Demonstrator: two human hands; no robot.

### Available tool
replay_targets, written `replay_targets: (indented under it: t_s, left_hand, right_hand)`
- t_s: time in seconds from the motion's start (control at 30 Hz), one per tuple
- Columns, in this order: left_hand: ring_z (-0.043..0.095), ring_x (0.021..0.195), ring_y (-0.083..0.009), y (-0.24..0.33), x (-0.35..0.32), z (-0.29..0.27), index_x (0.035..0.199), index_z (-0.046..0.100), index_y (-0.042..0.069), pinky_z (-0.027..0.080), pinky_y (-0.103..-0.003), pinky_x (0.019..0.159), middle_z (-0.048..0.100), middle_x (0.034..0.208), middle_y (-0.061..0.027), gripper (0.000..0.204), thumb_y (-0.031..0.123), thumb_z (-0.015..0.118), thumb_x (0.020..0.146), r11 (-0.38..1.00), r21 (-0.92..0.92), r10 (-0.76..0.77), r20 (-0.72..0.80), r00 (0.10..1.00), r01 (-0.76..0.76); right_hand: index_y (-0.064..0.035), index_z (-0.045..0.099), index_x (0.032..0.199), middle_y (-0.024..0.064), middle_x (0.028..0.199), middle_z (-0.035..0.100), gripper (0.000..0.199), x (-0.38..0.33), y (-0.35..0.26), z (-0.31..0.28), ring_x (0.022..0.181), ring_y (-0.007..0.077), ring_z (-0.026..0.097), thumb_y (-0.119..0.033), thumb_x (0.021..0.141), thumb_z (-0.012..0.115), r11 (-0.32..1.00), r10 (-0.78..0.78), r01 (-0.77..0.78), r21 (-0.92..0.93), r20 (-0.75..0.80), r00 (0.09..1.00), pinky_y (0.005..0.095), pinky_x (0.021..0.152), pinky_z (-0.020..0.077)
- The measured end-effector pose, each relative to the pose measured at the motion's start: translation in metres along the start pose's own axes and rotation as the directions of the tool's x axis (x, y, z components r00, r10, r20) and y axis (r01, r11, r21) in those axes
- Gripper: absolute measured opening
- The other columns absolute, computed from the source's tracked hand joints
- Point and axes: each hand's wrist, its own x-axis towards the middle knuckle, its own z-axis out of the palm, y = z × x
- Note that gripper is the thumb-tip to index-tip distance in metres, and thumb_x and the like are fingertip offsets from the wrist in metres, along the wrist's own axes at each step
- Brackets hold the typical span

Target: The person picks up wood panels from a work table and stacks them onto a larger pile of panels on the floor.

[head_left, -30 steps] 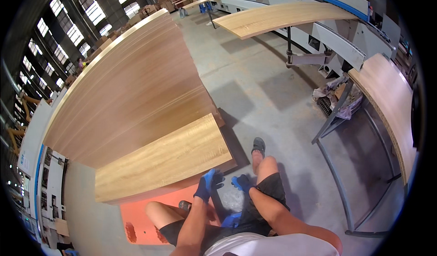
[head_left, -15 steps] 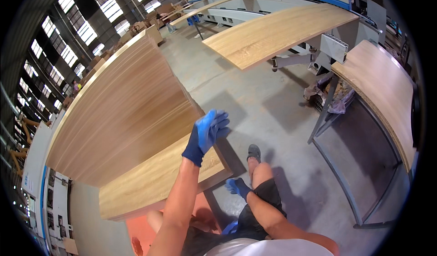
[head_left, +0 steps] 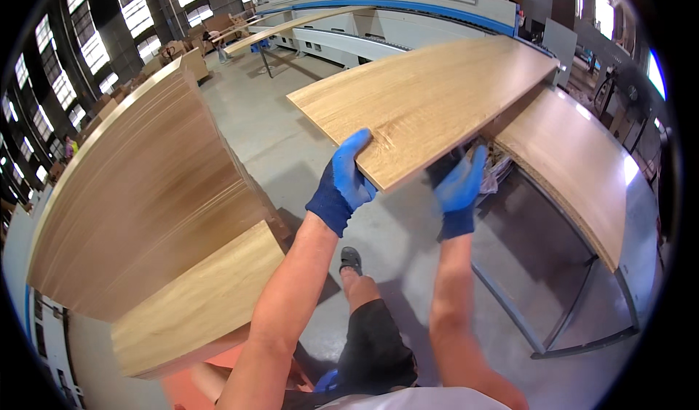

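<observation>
1. Where the view is nearest, a pair of bare forearms rises from the lower edge above black shorts, a bare knee and a dark shoe (head_left: 350, 258) on the smooth grey concrete floor (head_left: 291, 133).
2. Low on the left, a stack of pale wood-grain boards (head_left: 196, 308) lies flat over an orange pallet (head_left: 218, 363); beside it stands a taller, wider stack of laminated boards (head_left: 138, 199) with fine striped edges.
3. Gloved in blue knit fabric, the left hand (head_left: 344, 184) is clamped on the near left corner of a long rectangular light oak-grain panel (head_left: 429, 97), thumb on top, fingers underneath.
4. Matching it, the right hand (head_left: 459, 188) in its blue glove cups the panel's near edge from below, fingers curled up against the underside.
5. That panel is held in the air, tilted, above the floor and partly over a grey metal-legged desk (head_left: 568, 170) topped with a similar wood board.
6. Farther off, a long white and blue machine line (head_left: 408, 17) runs across the hall, with tall windows on the left wall.
</observation>
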Motion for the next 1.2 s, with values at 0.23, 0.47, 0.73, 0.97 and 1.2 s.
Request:
replay_targets:
  t_s: [0.23, 0.47, 0.73, 0.97, 1.2]
  left_hand:
    - [0.056, 0.093, -0.0204, -0.014, -0.046, 0.016, 0.113, 0.043, -0.003, 0.047, -0.032, 0.080, 0.055, 0.104, -0.0136, 0.038, 0.016, 0.052, 0.081, 0.995, -0.012, 0.101, -0.114, 0.988, -0.103]
    - [0.058, 0.088, -0.0217, 0.044, -0.205, -0.017, 0.107, 0.048, -0.004, 0.047, -0.033, 0.079, 0.056, 0.100, -0.0147, 0.033, 0.013, 0.052, 0.079, 0.981, -0.133, 0.087, -0.352, 0.932, -0.142]
    - [0.055, 0.093, -0.0255, 0.025, -0.389, -0.118, 0.105, 0.050, -0.002, 0.045, -0.037, 0.081, 0.056, 0.101, -0.0157, 0.038, 0.029, 0.044, 0.084, 0.671, -0.028, 0.491, -0.732, 0.472, -0.741]
    - [0.039, 0.114, -0.0312, -0.083, -0.500, -0.253, 0.127, 0.031, 0.004, 0.031, -0.043, 0.095, 0.037, 0.130, -0.0139, 0.058, 0.042, 0.038, 0.085, 0.091, 0.155, 0.577, -0.813, -0.075, -0.984]
    - [0.046, 0.107, -0.0312, -0.106, -0.539, -0.324, 0.118, 0.043, 0.003, 0.036, -0.043, 0.092, 0.048, 0.119, -0.0134, 0.041, 0.026, 0.046, 0.084, 0.173, 0.180, 0.418, -0.904, -0.094, -0.968]
  right_hand:
    - [-0.0027, 0.037, 0.124, 0.0132, 0.124, 0.042, 0.056, 0.048, -0.109, 0.013, 0.112, 0.0266, 0.042, -0.042, 0.084, 0.044, 0.943, -0.091, 0.102, -0.317, 0.051, 0.995, 0.0389, 0.094, 0.0331]
    - [0.0022, 0.041, 0.119, 0.0143, 0.119, 0.047, 0.050, 0.042, -0.132, -0.008, 0.106, 0.0271, 0.046, -0.033, 0.084, 0.045, 0.819, -0.241, 0.194, -0.541, -0.018, 0.970, 0.0369, 0.092, 0.0351]
    - [-0.0011, 0.035, 0.124, 0.0138, 0.123, 0.043, 0.052, 0.037, -0.166, -0.021, 0.109, 0.0283, 0.043, -0.039, 0.088, 0.035, 0.704, -0.250, 0.100, -0.703, -0.114, 0.962, 0.0392, 0.094, 0.0341]
    - [-0.0003, 0.036, 0.124, 0.0132, 0.125, 0.041, 0.051, 0.066, -0.204, -0.064, 0.111, 0.0280, 0.041, -0.037, 0.088, 0.037, 0.705, -0.203, 0.054, -0.707, -0.129, 0.971, 0.0394, 0.094, 0.0332]
    - [-0.0016, 0.039, 0.122, 0.0133, 0.122, 0.044, 0.048, 0.046, -0.080, -0.098, 0.108, 0.0283, 0.044, -0.033, 0.085, 0.044, 0.666, -0.043, -0.073, -0.742, -0.137, 0.990, 0.0428, 0.093, 0.0354]
